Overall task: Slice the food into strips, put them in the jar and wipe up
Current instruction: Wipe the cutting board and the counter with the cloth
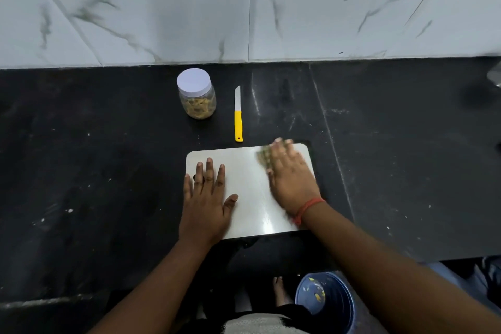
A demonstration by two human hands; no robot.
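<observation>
My left hand (207,198) lies flat, fingers straight and spread, on the left end of the white cutting board (249,187) on the black worktop (108,171). My right hand (290,179), blurred, presses a greenish scrubbing pad (262,157) under straight fingers at the board's far right corner. Beyond the board, the yellow-handled knife (238,116) lies just beside the jar (197,93), capped with a white lid, holding the yellowish strips (199,107). A blue bucket (325,304) stands on the floor below.
</observation>
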